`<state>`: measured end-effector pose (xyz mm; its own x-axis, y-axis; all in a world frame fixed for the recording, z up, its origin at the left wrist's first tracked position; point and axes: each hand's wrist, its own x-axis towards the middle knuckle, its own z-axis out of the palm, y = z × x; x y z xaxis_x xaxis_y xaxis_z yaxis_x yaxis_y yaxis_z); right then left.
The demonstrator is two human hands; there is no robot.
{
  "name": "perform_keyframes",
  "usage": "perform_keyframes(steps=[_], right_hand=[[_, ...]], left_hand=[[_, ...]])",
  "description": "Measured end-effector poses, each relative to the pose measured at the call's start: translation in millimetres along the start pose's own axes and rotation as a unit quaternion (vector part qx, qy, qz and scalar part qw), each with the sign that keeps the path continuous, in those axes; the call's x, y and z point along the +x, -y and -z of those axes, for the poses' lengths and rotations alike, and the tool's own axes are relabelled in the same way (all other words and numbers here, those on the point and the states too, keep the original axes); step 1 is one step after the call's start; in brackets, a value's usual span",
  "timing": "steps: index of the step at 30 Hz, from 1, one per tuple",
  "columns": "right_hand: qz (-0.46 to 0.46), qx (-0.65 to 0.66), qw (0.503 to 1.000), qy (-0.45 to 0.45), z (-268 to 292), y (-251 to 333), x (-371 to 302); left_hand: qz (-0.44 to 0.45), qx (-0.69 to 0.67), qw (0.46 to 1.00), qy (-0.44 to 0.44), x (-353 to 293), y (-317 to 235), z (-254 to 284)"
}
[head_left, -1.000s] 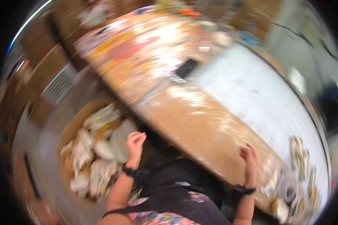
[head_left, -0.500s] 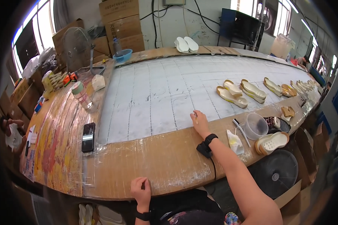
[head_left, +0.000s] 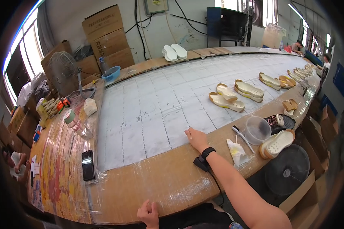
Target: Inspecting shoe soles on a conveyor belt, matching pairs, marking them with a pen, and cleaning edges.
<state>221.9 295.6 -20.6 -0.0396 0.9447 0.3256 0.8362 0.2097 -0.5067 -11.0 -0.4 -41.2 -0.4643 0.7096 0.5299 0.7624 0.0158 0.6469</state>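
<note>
My right hand point(head_left: 197, 138) rests at the near edge of the white work surface point(head_left: 156, 114), beside a dashed line. Its fingers are drawn together, and whatever they hold, if anything, is hidden. A dark band with a small black device point(head_left: 202, 163) and a cable sits at that wrist. At the table's front edge, my left hand point(head_left: 148, 215) is loosely closed, thumb up, with nothing visible in it. Right of my right hand lie a crumpled, yellow-stained tissue point(head_left: 237, 152), a white pen with a black end point(head_left: 243, 139) and a clear plastic tub point(head_left: 258, 129).
Cream shoe soles point(head_left: 226, 103) stand in a row along the right. Nearer are a pair of soles point(head_left: 278, 144) and a dark shoe point(head_left: 281, 123). On the left are a phone point(head_left: 88, 165), a bottle point(head_left: 77, 124) and a fan point(head_left: 64, 72). White soles point(head_left: 174, 52) stand at the back.
The view has shifted and tilted, so the table sits differently in the picture. My right hand stays by the same dashed line. My left hand remains near the front edge.
</note>
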Motion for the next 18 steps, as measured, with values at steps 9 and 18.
perform_keyframes(steps=[9,18], right_hand=[[0.005,0.021,0.999,-0.033,-4.0,-4.8,-0.2],[0.020,0.025,0.998,-0.056,-6.1,-9.5,-0.4]], left_hand=[[-0.106,0.013,0.994,-0.005,7.9,-9.0,5.4],[-0.053,0.016,0.998,0.030,-3.3,7.1,2.3]])
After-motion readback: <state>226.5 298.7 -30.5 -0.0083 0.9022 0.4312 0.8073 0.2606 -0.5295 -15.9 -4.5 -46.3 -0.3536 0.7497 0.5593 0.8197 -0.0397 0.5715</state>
